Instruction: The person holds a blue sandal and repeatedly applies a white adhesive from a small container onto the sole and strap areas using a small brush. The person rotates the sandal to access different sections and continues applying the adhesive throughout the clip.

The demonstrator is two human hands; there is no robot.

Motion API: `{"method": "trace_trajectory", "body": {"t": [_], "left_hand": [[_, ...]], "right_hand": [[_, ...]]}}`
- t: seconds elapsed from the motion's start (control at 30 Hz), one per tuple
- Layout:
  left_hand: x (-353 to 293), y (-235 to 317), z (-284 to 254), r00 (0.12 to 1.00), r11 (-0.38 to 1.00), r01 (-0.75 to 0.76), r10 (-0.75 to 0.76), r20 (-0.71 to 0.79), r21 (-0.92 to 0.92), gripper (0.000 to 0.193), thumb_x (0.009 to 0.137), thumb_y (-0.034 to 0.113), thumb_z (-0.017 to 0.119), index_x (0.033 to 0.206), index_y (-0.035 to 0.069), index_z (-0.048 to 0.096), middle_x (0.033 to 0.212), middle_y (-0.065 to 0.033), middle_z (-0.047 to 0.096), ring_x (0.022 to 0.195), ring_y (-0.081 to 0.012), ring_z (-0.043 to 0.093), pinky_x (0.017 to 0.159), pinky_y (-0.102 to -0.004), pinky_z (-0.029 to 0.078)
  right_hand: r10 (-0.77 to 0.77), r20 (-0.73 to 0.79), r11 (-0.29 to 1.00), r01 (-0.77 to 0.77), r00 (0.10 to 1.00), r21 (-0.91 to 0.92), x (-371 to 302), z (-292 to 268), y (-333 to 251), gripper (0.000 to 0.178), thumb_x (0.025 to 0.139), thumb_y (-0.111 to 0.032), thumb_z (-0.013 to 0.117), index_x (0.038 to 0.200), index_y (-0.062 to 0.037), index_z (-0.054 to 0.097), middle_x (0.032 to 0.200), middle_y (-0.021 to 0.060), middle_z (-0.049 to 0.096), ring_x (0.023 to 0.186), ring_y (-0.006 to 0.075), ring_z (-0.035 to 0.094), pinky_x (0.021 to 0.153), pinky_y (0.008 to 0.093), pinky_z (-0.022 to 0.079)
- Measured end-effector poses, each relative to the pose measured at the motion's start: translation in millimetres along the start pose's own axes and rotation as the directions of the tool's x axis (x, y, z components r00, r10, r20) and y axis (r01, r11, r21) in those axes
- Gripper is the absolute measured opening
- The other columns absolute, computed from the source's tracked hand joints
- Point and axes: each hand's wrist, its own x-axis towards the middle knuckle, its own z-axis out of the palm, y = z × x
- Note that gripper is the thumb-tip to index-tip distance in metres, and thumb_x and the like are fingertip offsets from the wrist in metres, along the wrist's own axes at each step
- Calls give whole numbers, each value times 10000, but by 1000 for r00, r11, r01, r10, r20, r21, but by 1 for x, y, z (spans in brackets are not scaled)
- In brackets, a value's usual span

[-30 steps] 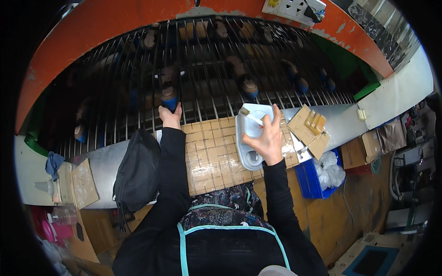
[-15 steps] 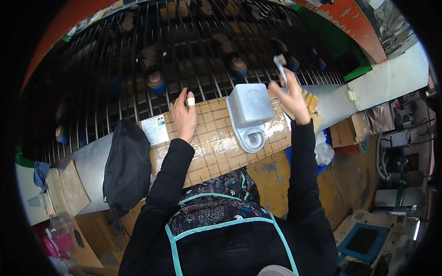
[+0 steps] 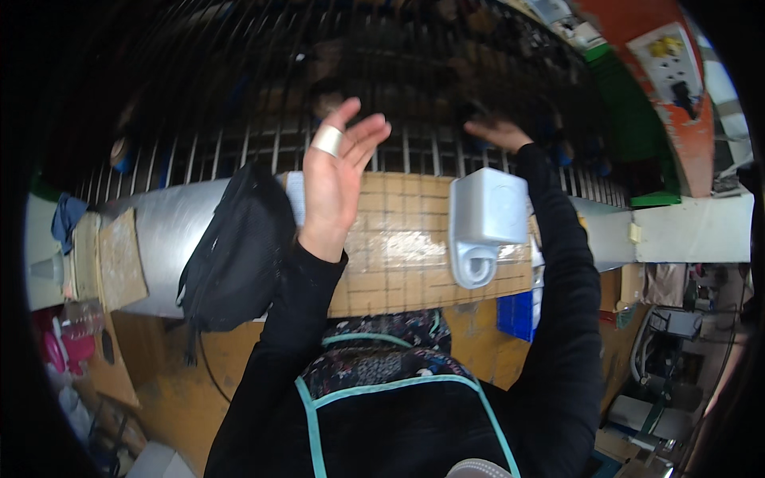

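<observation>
My left hand [image 3: 339, 171] is raised above the far edge of a cardboard sheet [image 3: 390, 279], palm showing and fingers apart. A pale wrap circles one finger, and nothing is in this hand. Farther right, my right hand [image 3: 500, 134] reaches over the dark roller rack [image 3: 275, 155], close to a dark, shoe-like piece [image 3: 478, 119]. Blur and shadow hide whether its fingers hold that piece. Between the forearms, a whitish plastic container [image 3: 492, 209] with a boxy body and a small round cup at its near end stands on the cardboard.
A black mesh pouch [image 3: 243, 255] lies left of the cardboard, on a metal surface [image 3: 171, 239]. Blue-ended pieces [image 3: 121, 155] sit along the rack. A blue bin [image 3: 516, 316] is below the bench at right. Green and orange framing [image 3: 637, 135] borders the rack's right side.
My left hand has lifted off the cardboard's far edge and turned palm up. My right hand has gone from beside the container out over the rack; the small brush-like tool it held no longer shows.
</observation>
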Motion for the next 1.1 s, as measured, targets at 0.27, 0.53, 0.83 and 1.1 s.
{"method": "trace_trajectory", "body": {"t": [0.27,0.53,0.83,1.1], "left_hand": [[-12,71,-10,953,380,302,-154,262,-874,434,982,354,412,1231,28,552,935,-74,654,933,-193,620,1027,-435,334],[-30,58,1,927,168,353,-193,321,-920,713,948,650,275,1160,28,549,1032,-116,619,962,-222,613,966,-457,368],[-43,27,-14,979,602,182,-187,85,-777,763,938,672,245,1188,27,567,1075,-178,613,1032,-284,576,966,-486,383],[-103,-60,-40,915,725,-302,403,-25,619,643,1007,537,220,1365,27,377,1087,-182,583,977,-271,578,945,-390,419]], "right_hand": [[-308,-573,832,507,759,225,-163,13,-117,220,996,-216,507,908,-38,601,696,-1,555,581,53,485,530,218,385],[-56,-408,483,383,911,788,-257,197,-198,261,1008,-234,497,1033,-14,634,747,-6,545,712,72,503,653,229,412],[134,-612,477,490,780,729,-279,220,-176,278,1015,-223,472,932,3,611,712,2,558,615,77,465,568,237,388],[221,-658,758,298,720,580,-287,265,-144,342,1031,-210,389,843,20,560,833,128,682,706,207,602,678,330,471]]}}
